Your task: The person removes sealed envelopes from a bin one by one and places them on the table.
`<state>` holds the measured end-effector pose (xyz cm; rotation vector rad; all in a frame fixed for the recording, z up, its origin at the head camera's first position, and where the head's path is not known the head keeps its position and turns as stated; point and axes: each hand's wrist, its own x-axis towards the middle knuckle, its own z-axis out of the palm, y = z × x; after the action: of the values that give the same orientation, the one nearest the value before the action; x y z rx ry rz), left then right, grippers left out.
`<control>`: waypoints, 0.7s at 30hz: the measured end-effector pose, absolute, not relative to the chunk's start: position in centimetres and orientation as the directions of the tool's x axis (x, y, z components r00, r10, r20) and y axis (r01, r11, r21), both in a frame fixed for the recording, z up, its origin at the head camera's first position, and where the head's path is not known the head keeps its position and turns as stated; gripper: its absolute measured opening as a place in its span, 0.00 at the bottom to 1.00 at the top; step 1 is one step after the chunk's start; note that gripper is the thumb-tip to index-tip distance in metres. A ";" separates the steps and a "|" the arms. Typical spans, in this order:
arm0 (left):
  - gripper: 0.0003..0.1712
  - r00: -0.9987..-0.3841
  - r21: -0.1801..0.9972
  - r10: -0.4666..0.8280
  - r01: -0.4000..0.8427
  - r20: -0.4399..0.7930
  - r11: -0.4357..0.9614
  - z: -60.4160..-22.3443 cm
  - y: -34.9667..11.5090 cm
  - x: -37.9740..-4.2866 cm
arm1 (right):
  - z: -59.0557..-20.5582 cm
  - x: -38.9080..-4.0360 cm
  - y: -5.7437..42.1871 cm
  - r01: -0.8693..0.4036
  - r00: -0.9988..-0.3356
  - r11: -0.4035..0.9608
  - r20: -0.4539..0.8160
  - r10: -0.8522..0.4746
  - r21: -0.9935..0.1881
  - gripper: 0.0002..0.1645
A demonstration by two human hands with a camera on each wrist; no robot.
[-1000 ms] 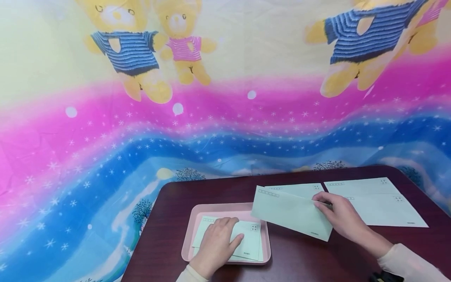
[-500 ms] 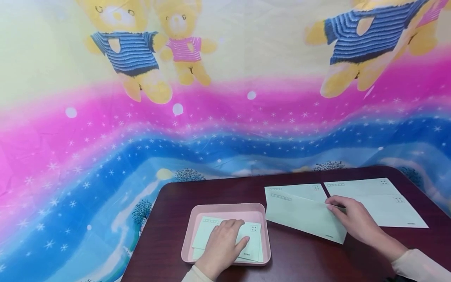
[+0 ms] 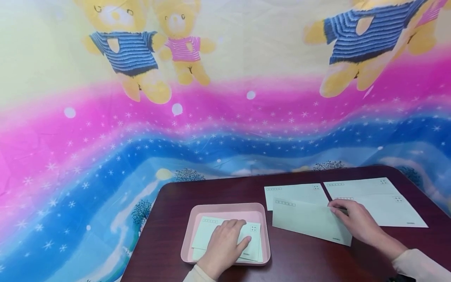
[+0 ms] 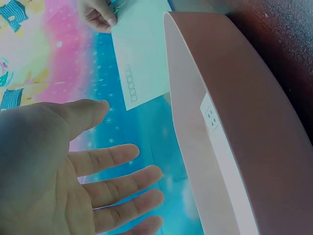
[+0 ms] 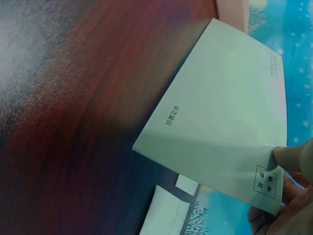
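In the head view my right hand (image 3: pixel 359 221) pinches a pale green envelope (image 3: pixel 306 221) at its upper right corner. The envelope slants above the table and partly covers another envelope (image 3: pixel 294 191) behind it. The right wrist view shows the thumb on the front of the held envelope (image 5: pixel 220 98), by its printed stamp box. Over the pink tray (image 3: pixel 246 213), my left hand (image 3: pixel 225 246) hovers with fingers relaxed and holding nothing, as the left wrist view shows. Several envelopes (image 3: pixel 206 233) lie in that tray, partly hidden under the hand.
Two more envelopes lie on the dark wooden table (image 3: pixel 299 262) at the right, a back one (image 3: pixel 359 188) overlapped by a front one (image 3: pixel 391 211). A cloth printed with bears (image 3: pixel 127 51) hangs behind the table's far edge.
My right hand has moved right and slightly toward me with the envelope, away from the tray and lower. My left hand has shifted slightly right over the tray.
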<state>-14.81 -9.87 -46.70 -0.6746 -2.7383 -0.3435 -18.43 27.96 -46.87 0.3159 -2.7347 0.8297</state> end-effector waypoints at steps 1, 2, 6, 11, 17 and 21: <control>0.24 -0.844 0.157 0.415 0.486 0.341 0.860 -46.7 -9.8 -14.8 | -47.0 -18.5 28.0 -0.278 -0.943 0.813 0.307 -0.130 -0.511 0.07; 0.23 -0.842 0.155 0.418 0.488 0.341 0.859 -46.7 -9.8 -14.8 | -47.2 -18.6 28.0 -0.276 -0.945 0.813 0.301 -0.131 -0.513 0.07; 0.23 -0.841 0.147 0.423 0.491 0.339 0.859 -46.8 -9.6 -14.7 | -47.6 -19.2 28.1 -0.277 -0.947 0.810 0.291 -0.138 -0.516 0.09; 0.24 -0.846 0.146 0.419 0.484 0.329 0.863 -46.7 -9.5 -14.8 | -48.2 -20.0 28.1 -0.278 -0.949 0.815 0.275 -0.152 -0.509 0.11; 0.24 -0.848 0.148 0.424 0.486 0.319 0.861 -46.6 -9.1 -15.1 | -48.7 -20.9 27.7 -0.269 -0.955 0.835 0.248 -0.165 -0.481 0.16; 0.24 -0.850 0.150 0.426 0.486 0.308 0.861 -46.7 -8.9 -15.2 | -49.0 -21.5 27.4 -0.263 -0.957 0.849 0.239 -0.167 -0.458 0.18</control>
<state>-15.18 -8.90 -46.71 -0.6922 -2.7704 -0.3248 -21.47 27.44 -48.98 0.3332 -2.8364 0.7425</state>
